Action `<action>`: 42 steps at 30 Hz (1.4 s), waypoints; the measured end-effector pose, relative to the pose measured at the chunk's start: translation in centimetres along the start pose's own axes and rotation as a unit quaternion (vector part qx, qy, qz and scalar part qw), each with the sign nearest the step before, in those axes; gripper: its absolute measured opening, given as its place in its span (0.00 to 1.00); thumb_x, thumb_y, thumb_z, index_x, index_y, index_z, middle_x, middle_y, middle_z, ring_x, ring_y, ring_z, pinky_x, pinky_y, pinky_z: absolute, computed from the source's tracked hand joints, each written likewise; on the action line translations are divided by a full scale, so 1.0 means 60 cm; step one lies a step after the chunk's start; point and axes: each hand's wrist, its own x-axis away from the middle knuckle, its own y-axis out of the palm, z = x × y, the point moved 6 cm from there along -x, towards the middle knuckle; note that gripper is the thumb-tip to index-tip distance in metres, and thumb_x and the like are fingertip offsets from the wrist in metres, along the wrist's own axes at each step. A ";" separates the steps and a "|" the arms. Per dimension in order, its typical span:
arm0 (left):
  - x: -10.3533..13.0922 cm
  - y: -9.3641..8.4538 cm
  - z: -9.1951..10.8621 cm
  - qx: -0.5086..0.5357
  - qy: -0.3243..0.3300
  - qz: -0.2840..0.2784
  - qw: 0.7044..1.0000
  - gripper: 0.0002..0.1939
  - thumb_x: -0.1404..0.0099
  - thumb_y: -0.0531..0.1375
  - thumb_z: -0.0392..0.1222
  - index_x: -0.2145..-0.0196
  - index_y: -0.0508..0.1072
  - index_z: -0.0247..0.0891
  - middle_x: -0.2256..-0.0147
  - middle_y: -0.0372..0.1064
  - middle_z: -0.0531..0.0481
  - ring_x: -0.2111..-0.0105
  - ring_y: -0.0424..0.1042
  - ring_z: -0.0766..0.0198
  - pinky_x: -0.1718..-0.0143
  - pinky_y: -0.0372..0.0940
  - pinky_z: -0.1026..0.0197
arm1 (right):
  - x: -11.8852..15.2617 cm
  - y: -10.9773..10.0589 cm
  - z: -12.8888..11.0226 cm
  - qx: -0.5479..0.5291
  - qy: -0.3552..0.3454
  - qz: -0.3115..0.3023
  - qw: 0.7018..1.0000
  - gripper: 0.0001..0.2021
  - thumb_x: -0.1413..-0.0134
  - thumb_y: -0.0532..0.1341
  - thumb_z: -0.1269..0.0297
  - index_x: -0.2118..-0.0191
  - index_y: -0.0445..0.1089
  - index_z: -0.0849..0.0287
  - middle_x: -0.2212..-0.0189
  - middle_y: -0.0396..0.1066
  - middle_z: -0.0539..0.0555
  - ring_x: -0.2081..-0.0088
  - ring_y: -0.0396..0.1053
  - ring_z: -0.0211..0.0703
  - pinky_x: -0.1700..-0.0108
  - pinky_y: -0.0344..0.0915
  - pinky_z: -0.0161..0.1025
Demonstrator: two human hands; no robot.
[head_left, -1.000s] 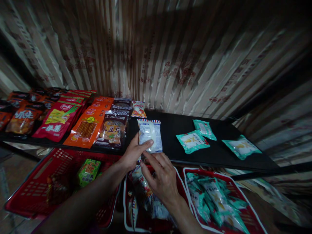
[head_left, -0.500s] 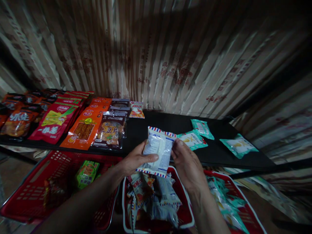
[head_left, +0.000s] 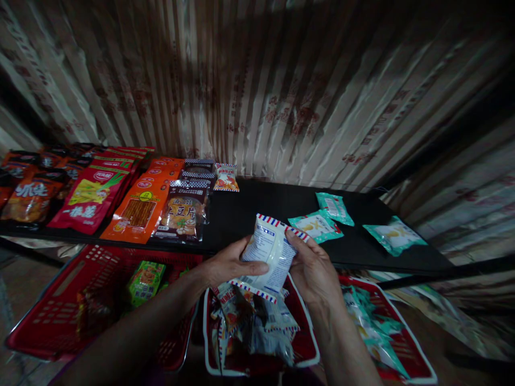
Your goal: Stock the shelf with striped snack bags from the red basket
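Between my two hands is a white snack bag (head_left: 269, 254) with red-and-blue striped ends, its printed back facing up and tilted. My left hand (head_left: 231, 264) is closed on its left side, thumb across the front. The fingers of my right hand (head_left: 311, 260) close on its upper right corner. Just below hangs a red basket with a white rim (head_left: 309, 327), holding several similar striped bags (head_left: 267, 335). A matching small bag (head_left: 226, 177) stands at the back of the black shelf (head_left: 265, 206).
On the shelf's left stand brown potato-chip bags (head_left: 183, 212), orange bags (head_left: 139, 209), red bags (head_left: 90, 198) and dark bags (head_left: 30, 198). Teal bags (head_left: 394, 235) lie at right. Red baskets flank the middle one, left (head_left: 48, 311) and right (head_left: 418, 348). A pleated curtain (head_left: 249, 96) hangs behind.
The striped bag has shifted slightly right and down and tilted clockwise. My right hand has moved from the bag's side to gripping its upper right corner.
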 end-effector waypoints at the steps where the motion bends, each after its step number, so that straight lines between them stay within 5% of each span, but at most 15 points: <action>1: -0.001 0.000 0.000 -0.002 0.000 0.005 1.000 0.30 0.53 0.70 0.43 0.52 0.70 0.37 0.52 0.71 0.42 0.55 0.71 0.55 0.56 0.64 0.58 | -0.001 -0.001 0.002 0.000 0.004 0.002 1.000 0.17 0.76 0.75 0.62 0.74 0.73 0.59 0.79 0.75 0.49 0.80 0.69 0.40 0.77 0.65 0.35; 12: -0.004 -0.005 -0.015 -0.019 -0.039 0.013 0.999 0.27 0.52 0.70 0.47 0.56 0.73 0.34 0.58 0.73 0.41 0.60 0.73 0.56 0.56 0.65 0.56 | 0.002 -0.003 0.000 0.018 -0.015 0.028 0.999 0.17 0.79 0.76 0.61 0.76 0.75 0.61 0.81 0.75 0.50 0.80 0.70 0.39 0.77 0.67 0.36; 21: -0.005 -0.014 -0.017 -0.012 -0.057 0.040 0.998 0.25 0.52 0.70 0.46 0.57 0.73 0.32 0.60 0.75 0.40 0.63 0.74 0.57 0.58 0.66 0.56 | -0.002 0.000 0.005 0.023 -0.016 0.001 1.000 0.18 0.69 0.73 0.55 0.70 0.75 0.60 0.79 0.75 0.50 0.79 0.69 0.38 0.78 0.63 0.33; 31: -0.013 -0.034 0.009 0.018 0.013 0.090 0.996 0.26 0.47 0.67 0.47 0.53 0.71 0.31 0.59 0.74 0.40 0.62 0.74 0.55 0.56 0.65 0.54 | 0.003 0.015 0.020 0.028 0.014 -0.084 0.996 0.22 0.59 0.68 0.50 0.57 0.73 0.55 0.60 0.77 0.54 0.59 0.73 0.45 0.61 0.68 0.37; 42: -0.008 -0.027 -0.011 -0.007 -0.052 0.054 0.997 0.28 0.51 0.69 0.47 0.54 0.71 0.31 0.60 0.74 0.40 0.65 0.73 0.58 0.60 0.65 0.57 | -0.002 0.011 0.014 0.010 0.003 -0.047 0.999 0.16 0.69 0.74 0.57 0.73 0.75 0.59 0.77 0.75 0.48 0.79 0.67 0.35 0.75 0.65 0.33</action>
